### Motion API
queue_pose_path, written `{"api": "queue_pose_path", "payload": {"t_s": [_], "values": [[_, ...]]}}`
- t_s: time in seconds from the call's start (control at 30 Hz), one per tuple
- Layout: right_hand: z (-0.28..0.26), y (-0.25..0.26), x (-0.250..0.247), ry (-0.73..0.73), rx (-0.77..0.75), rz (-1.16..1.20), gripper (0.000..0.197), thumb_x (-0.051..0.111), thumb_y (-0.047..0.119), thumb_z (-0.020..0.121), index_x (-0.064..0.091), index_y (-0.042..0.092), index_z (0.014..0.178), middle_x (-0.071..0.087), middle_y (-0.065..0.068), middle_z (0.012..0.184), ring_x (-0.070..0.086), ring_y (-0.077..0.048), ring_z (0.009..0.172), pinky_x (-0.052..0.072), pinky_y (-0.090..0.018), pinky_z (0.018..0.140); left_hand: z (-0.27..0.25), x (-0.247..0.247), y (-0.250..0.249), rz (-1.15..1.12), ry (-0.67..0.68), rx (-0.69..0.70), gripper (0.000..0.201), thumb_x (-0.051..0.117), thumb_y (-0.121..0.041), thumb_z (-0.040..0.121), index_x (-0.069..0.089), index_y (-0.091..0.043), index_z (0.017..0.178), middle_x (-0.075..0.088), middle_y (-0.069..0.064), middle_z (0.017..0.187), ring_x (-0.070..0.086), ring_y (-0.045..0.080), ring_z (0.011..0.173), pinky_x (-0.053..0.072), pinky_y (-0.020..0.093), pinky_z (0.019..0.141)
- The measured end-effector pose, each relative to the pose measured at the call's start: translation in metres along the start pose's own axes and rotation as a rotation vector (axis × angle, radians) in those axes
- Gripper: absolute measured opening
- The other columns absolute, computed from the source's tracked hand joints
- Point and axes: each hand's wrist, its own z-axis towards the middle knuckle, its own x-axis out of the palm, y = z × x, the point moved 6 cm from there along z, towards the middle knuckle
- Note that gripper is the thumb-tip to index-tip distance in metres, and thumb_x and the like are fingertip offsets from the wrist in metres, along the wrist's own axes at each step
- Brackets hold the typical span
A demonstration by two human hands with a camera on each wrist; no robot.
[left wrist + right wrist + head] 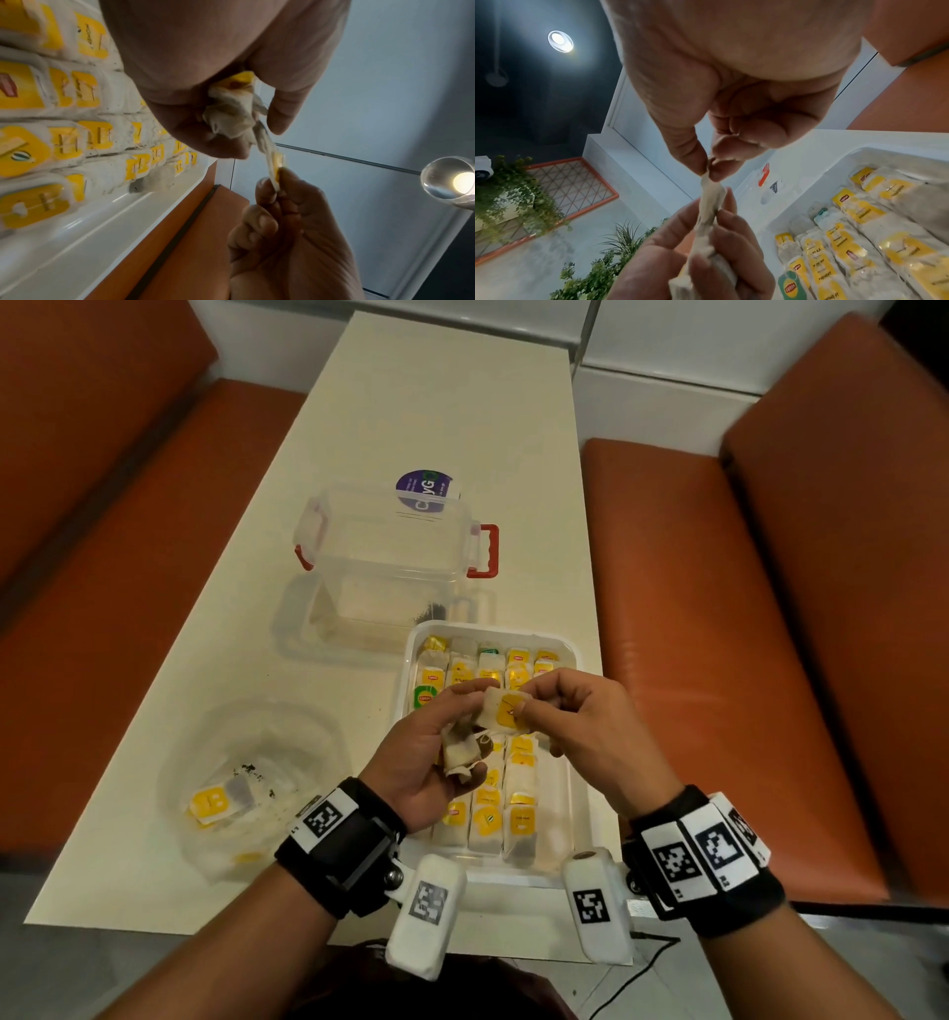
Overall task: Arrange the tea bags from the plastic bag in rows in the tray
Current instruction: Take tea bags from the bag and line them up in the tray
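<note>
A white tray (493, 629) holds rows of tea bags (518, 819) with yellow tags. Above it both hands share one tea bag (506, 711) with a yellow tag. My left hand (464, 711) holds its left end with thumb and fingers and also keeps a crumpled bunch of tea bags (459, 752) in its palm. My right hand (534, 706) pinches the bag's right end. The left wrist view shows the bunch (231, 113) in the curled fingers. In the right wrist view the shared bag (711, 203) is stretched between both hands. The clear plastic bag (246, 783) lies to the left with a few bags (213, 803) inside.
A clear container (390, 541) with red latches stands behind the tray, its lid (369, 618) lying flat in front of it. The cream table (436, 403) runs away from me between orange benches (719, 608). A cable (642, 968) lies on the floor.
</note>
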Motion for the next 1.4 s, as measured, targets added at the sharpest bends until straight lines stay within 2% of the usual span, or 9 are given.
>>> {"api": "queue_pose_path", "payload": {"t_s": [0.17, 0.27, 0.47, 0.6, 0.8, 0.9, 1.0, 1.2, 1.4], "values": [[0.0, 0.01, -0.005, 0.042, 0.007, 0.001, 0.002, 0.074, 0.014, 0.088, 0.075, 0.013, 0.087, 0.07, -0.019, 0.078, 0.053, -0.008, 0.055, 0.045, -0.023, 0.052, -0.003, -0.007, -0.003, 0.131, 0.047, -0.069, 0.013, 0.061, -0.015, 0.087, 0.07, -0.025, 0.089, 0.063, -0.003, 0.076, 0.052, 0.01, 0.057, 0.029, 0.019, 0.044], [-0.001, 0.016, -0.006, 0.141, 0.002, -0.084, 0.004, 0.072, 0.014, 0.089, 0.076, 0.013, 0.089, 0.071, -0.015, 0.078, 0.055, -0.006, 0.058, 0.046, -0.021, 0.054, -0.002, -0.007, -0.003, 0.188, 0.097, -0.051, 0.009, 0.073, -0.024, 0.078, 0.065, -0.029, 0.08, 0.061, -0.005, 0.077, 0.05, 0.009, 0.057, 0.028, 0.018, 0.042], [-0.003, 0.025, -0.009, 0.31, 0.006, -0.188, 0.007, 0.076, 0.017, 0.087, 0.08, 0.017, 0.092, 0.072, -0.001, 0.074, 0.055, -0.014, 0.066, 0.045, -0.025, 0.058, -0.001, 0.005, -0.005, 0.27, 0.246, 0.008, 0.028, 0.072, -0.024, 0.08, 0.073, -0.028, 0.108, 0.063, -0.003, 0.079, 0.048, 0.008, 0.058, 0.027, 0.017, 0.04], [0.002, 0.031, -0.015, 0.32, -0.005, -0.239, 0.01, 0.08, 0.02, 0.083, 0.081, 0.019, 0.093, 0.074, -0.007, 0.077, 0.055, -0.009, 0.061, 0.044, -0.02, 0.055, -0.003, 0.012, -0.003, 0.409, 0.312, -0.004, 0.02, 0.071, -0.023, 0.081, 0.072, -0.021, 0.101, 0.061, -0.002, 0.063, 0.046, 0.007, 0.052, 0.022, 0.019, 0.042], [0.004, 0.03, -0.024, 0.255, -0.017, -0.24, 0.017, 0.082, 0.027, 0.08, 0.079, 0.018, 0.094, 0.069, 0.004, 0.066, 0.055, 0.001, 0.053, 0.043, -0.015, 0.053, -0.002, 0.012, -0.003, 0.505, 0.235, 0.067, 0.009, 0.077, -0.029, 0.075, 0.069, -0.024, 0.078, 0.064, 0.0, 0.068, 0.046, 0.009, 0.056, 0.021, 0.021, 0.043], [0.004, 0.024, -0.024, 0.254, 0.0, -0.222, 0.019, 0.084, 0.031, 0.077, 0.078, 0.018, 0.09, 0.072, -0.006, 0.072, 0.058, -0.007, 0.058, 0.046, -0.02, 0.055, -0.001, 0.011, -0.004, 0.474, 0.18, 0.112, 0.014, 0.076, -0.029, 0.073, 0.066, -0.021, 0.079, 0.062, -0.001, 0.066, 0.046, 0.01, 0.056, 0.015, 0.029, 0.05], [0.004, 0.019, -0.026, 0.251, -0.004, -0.217, 0.01, 0.082, 0.02, 0.08, 0.076, 0.014, 0.086, 0.072, -0.011, 0.075, 0.057, -0.009, 0.058, 0.046, -0.021, 0.055, -0.001, 0.012, -0.002, 0.518, 0.165, 0.139, 0.015, 0.078, -0.031, 0.071, 0.069, -0.022, 0.079, 0.059, 0.005, 0.072, 0.045, 0.011, 0.057, 0.02, 0.023, 0.044], [0.007, 0.014, -0.033, 0.234, -0.014, -0.267, 0.008, 0.082, 0.018, 0.081, 0.075, 0.016, 0.086, 0.07, -0.004, 0.072, 0.057, -0.011, 0.058, 0.047, -0.022, 0.055, 0.002, 0.014, 0.003, 0.66, 0.152, 0.164, 0.016, 0.08, -0.027, 0.078, 0.07, -0.016, 0.083, 0.05, 0.005, 0.067, 0.043, 0.01, 0.054, 0.026, 0.019, 0.042], [0.011, 0.009, -0.043, 0.201, -0.026, -0.32, 0.007, 0.081, 0.017, 0.083, 0.075, 0.018, 0.087, 0.069, 0.002, 0.071, 0.055, -0.001, 0.055, 0.043, -0.014, 0.051, 0.004, 0.008, 0.006, 0.7, 0.071, 0.142, 0.014, 0.074, -0.029, 0.089, 0.074, -0.017, 0.096, 0.066, 0.001, 0.078, 0.048, 0.009, 0.055, 0.029, 0.019, 0.041]]}}
